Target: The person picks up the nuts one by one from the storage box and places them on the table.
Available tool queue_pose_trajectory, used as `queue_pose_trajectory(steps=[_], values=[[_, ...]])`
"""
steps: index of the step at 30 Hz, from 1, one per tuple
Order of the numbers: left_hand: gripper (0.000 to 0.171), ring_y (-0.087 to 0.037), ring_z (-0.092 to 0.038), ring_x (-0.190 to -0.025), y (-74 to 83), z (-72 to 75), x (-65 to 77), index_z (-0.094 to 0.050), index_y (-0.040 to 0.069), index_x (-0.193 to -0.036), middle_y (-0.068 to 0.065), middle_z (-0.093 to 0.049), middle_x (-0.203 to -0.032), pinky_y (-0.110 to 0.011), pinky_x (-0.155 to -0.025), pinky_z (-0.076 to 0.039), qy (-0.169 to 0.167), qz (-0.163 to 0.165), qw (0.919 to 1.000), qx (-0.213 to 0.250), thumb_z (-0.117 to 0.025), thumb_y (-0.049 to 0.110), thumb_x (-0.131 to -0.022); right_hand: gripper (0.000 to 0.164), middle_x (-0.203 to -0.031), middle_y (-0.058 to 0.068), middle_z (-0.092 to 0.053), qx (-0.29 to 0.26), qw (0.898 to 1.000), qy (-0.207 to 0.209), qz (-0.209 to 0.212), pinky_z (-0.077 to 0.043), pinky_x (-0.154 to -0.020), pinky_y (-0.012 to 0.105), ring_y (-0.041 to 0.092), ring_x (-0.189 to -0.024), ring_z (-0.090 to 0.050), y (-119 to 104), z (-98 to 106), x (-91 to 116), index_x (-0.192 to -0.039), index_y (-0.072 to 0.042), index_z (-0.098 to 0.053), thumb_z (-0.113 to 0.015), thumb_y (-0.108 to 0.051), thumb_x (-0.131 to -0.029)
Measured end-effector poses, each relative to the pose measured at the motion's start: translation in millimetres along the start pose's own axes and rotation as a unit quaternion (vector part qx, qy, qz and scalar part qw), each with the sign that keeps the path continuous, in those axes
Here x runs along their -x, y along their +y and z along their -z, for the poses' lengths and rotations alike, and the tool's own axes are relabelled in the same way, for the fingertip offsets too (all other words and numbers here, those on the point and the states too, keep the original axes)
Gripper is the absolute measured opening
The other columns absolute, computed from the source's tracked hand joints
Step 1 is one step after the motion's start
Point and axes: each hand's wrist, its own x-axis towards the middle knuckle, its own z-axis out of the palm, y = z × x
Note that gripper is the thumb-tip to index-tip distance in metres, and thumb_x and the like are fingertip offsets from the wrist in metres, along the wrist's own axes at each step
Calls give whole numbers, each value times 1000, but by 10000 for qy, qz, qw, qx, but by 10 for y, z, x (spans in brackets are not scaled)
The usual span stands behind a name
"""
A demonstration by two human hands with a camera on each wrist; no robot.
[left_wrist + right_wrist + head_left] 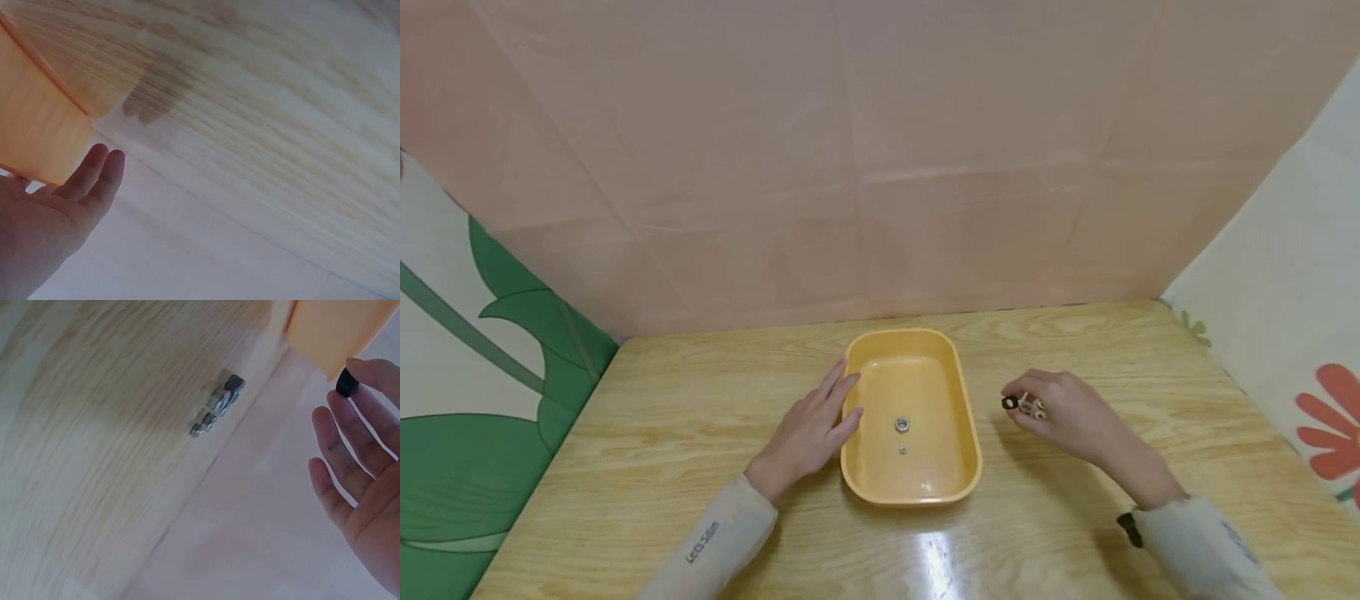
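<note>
A yellow plastic tray stands on the table with a larger silver hex nut and a tiny nut lying on its bottom. My left hand touches the tray's left rim, fingers spread and fairly straight. To the right of the tray, my right hand pinches a black nut between thumb and fingertip, above the table. Several loose nuts lie in a row on the wood below this hand, with a dark one at one end. The head view shows the row partly hidden by my fingers.
The light wood table ends at a plain pinkish backdrop behind the tray. Printed panels with green leaves and a red flower flank it left and right.
</note>
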Motion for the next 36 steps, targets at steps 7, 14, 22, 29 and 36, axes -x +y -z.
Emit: queue_pose_trajectory(steps=[7,14,22,29,36], values=[[59,-36,-51,-132,-3,-6,-5,-30,21,-157,-1,-12,-168,-55,-107,-42,30,-16,10000,-15,-35,49,-105,18,-90,-2,-74,72,9996,-232,-174,-54,-63,26,15,-75,-68,85,22,77,-99,-7,-74,-76,-9,-82],[59,-36,-53,-130,-8,-3,-6,-30,20,-157,-1,-12,-168,-55,-107,-42,33,-55,10000,11,-35,49,-105,21,-93,1,-75,160,9985,-412,-322,-56,-64,30,18,-78,-70,170,50,139,-100,-6,-74,-79,-9,-80],[60,-37,-52,-131,-8,-7,-7,-30,20,-157,-2,-12,-168,-55,-108,-42,25,-43,10000,26,-34,49,-105,22,-96,4,-75,272,9964,-590,-548,-56,-66,36,19,-77,-69,293,78,195,-99,-8,-74,-80,-9,-79],[60,-37,-52,-131,-1,-2,-4,-30,20,-157,-2,-12,-168,-55,-108,-42,24,-26,10000,41,-35,49,-105,22,-95,3,-75,245,9940,-793,-716,-56,-69,39,18,-77,-68,379,83,243,-99,-8,-74,-80,-9,-78],[60,-36,-51,-131,-3,-4,-5,-29,20,-157,-2,-11,-168,-55,-107,-42,1,-21,10000,30,-34,50,-105,20,-91,1,-75,229,9902,-1050,-898,-55,-68,40,19,-78,-68,435,77,270,-97,-9,-74,-80,-12,-78]])
